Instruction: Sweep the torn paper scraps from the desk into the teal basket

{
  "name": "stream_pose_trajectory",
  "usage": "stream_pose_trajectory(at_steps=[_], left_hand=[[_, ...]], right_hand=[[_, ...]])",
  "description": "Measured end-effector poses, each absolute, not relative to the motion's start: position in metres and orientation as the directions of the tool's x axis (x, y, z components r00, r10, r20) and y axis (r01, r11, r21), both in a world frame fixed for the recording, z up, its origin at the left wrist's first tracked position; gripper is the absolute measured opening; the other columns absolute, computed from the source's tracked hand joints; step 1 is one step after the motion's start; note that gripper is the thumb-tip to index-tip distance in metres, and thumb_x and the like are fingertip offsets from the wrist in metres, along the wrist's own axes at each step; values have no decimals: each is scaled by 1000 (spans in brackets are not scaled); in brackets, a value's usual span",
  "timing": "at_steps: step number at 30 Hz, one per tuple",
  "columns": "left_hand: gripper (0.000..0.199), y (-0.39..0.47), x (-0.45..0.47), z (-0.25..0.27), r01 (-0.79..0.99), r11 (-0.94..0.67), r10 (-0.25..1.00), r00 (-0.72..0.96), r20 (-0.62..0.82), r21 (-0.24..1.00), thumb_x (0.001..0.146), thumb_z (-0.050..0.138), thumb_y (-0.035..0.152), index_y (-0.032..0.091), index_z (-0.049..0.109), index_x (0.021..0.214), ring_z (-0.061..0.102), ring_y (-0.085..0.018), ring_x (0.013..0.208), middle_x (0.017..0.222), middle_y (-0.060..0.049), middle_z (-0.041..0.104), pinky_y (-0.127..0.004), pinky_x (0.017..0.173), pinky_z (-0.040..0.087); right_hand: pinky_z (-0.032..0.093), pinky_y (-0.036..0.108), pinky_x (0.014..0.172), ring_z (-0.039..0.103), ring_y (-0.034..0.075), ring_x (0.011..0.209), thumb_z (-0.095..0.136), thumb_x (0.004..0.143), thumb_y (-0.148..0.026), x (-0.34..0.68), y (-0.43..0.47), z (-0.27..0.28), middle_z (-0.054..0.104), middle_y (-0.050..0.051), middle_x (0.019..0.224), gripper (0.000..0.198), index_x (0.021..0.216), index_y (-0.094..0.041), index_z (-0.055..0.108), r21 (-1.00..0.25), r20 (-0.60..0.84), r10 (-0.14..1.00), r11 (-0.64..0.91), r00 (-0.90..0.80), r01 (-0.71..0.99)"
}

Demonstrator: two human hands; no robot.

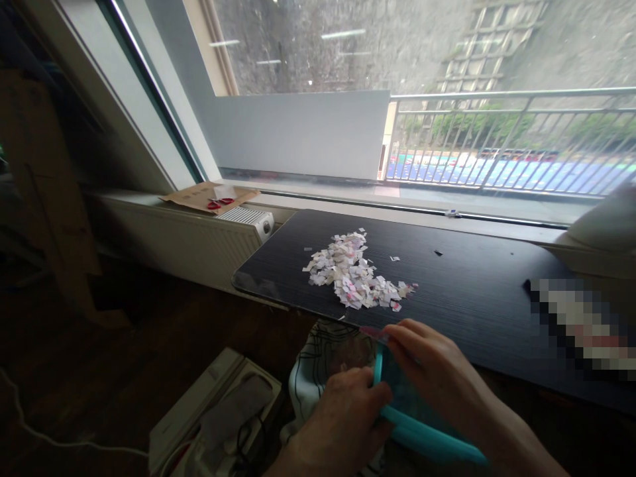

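Beside a broad window (348,53), a black desk (477,285) is topped by a spread heap of cut paper pieces (352,271). At its near edge, a turquoise container (427,434) is gripped at the rim by the left hand (350,401), while a thin pink piece (372,333) is pinched by the right hand (430,354). Small-piece handling at the container is apparently under way; a steadied rim and a light pinch are called for.

Pixelation is masking an object (583,324) at the right end of the worktop (487,285). In front of the worktop, the left hand (350,407) and right hand (430,354) are hiding parts of a container (432,437), and the bottom edge is cutting off a box (199,397).
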State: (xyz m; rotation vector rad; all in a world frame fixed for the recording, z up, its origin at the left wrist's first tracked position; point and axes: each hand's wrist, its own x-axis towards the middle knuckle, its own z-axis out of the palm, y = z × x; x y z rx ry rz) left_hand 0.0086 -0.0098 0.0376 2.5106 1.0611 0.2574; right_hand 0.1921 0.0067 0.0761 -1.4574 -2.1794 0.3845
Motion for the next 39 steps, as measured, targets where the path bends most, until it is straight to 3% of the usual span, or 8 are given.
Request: stream_pose_trajectory(at_steps=[5,8,16,23,30,39], left_hand=[[15,-12,-3,28,661,-606,737,676,0,441,77,64,18,22,51,81,52,-17,82,87,1,53,-27,72,37],[16,-13,-8,22,662,-596,746,666,8,454,74,62,13,22,50,80,51,-18,82,87,1,53,-28,69,36],[18,-12,-7,17,660,-590,755,655,28,465,70,57,8,22,50,80,50,-17,81,85,2,52,-28,67,34],[17,-12,-5,22,690,-583,754,656,-32,429,69,56,8,22,51,79,52,-18,81,86,0,54,-27,66,35],[17,-11,-9,15,690,-578,761,649,-19,437,70,57,10,22,51,80,51,-19,81,86,-1,53,-28,68,35],[19,-12,-7,12,676,-590,754,656,3,442,69,57,8,22,51,81,51,-19,80,85,0,52,-29,68,34]], right_hand=[[40,26,67,56,14,76,43,92,-30,244,5,78,59,1,89,18,99,-25,59,-410,292,948,247,-130,878],[41,27,70,56,15,80,40,93,-29,259,0,75,59,2,90,20,98,-25,59,-387,246,958,235,-146,892],[43,25,71,57,15,81,38,94,-28,265,-27,69,60,3,93,22,100,-24,58,-477,180,964,258,-194,840],[43,26,70,57,16,80,38,92,-24,244,18,76,61,4,86,24,98,-21,62,-402,331,932,282,-149,871],[40,26,64,56,15,71,41,89,-22,244,19,88,62,2,80,23,89,-21,64,-322,221,962,227,-160,919],[41,26,64,57,15,70,42,88,-21,249,9,95,63,3,81,22,87,-20,64,-357,193,970,211,-149,910]])
